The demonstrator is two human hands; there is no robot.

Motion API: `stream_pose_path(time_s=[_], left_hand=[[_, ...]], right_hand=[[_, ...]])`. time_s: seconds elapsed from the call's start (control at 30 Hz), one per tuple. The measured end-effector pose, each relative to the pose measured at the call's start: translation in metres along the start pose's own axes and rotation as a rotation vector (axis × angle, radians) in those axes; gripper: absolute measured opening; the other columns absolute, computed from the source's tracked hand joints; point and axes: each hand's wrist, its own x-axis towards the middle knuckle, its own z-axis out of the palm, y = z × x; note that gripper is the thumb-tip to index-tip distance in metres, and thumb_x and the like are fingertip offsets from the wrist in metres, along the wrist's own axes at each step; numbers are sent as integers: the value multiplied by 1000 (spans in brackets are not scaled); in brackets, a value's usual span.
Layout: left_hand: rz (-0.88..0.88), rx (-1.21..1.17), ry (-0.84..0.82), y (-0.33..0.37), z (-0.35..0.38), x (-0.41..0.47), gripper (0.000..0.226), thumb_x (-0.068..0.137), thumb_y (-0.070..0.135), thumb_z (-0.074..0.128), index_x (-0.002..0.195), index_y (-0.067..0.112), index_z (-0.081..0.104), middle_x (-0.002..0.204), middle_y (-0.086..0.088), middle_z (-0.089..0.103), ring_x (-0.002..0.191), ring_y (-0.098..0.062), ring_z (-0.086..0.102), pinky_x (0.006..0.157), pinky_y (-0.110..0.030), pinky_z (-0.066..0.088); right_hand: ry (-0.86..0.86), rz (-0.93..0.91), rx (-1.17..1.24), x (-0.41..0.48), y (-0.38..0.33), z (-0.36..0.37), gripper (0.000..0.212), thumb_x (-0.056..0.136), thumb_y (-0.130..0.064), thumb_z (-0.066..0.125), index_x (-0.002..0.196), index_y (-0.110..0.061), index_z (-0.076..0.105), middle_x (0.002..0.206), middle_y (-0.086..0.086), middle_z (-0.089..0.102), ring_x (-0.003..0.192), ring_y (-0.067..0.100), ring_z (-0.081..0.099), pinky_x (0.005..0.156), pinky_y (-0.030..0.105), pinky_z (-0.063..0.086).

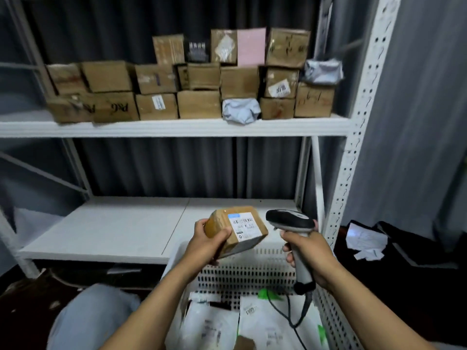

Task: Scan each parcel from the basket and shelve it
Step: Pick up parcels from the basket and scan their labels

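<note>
1. Left hand (205,246) grips brown parcel (236,231), label up, lower centre of frame.
2. Right hand (309,253) grips scanner (290,222) handle, head just right of parcel.
3. White basket (249,270) below, holding mailers (217,327).

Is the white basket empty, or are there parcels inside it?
Not empty. Several white mailer bags with printed labels lie on the bottom of the white basket.
</note>
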Motion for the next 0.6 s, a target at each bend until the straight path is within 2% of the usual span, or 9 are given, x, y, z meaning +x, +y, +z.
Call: stream_pose_path(time_s=[0.2,0.33,0.47,0.6], left_hand=[[177,55,84,95,-21,3,66,80,50,68,132,29,32,122,4,53,103,-19,59,64,-34,58],[321,245,240,147,-42,8,74,71,62,66,130,28,36,123,0,57,105,-23,59,87,-38,53],[383,295,337,183,-78,14,79,71,64,66,134,31,32,131,-2,52,110,-27,58,91,-39,50],[436,262,417,201,-116,30,83,75,55,70,140,28,27,140,-6,42,118,-28,52,95,-39,47]], right_hand=[[79,-131,-3,-29,-80,4,11,90,-11,66,85,-2,63,61,12,53,43,20,45,45,26,36],[124,-222,-71,-42,-131,11,24,87,-11,69,66,-5,58,53,12,52,41,22,45,45,27,37],[149,-313,-91,-42,-177,32,15,84,-11,70,74,-5,61,58,13,53,44,22,49,48,29,41],[125,-360,-90,-28,-216,61,14,82,-14,71,75,-6,63,51,11,52,42,23,49,47,27,40]])
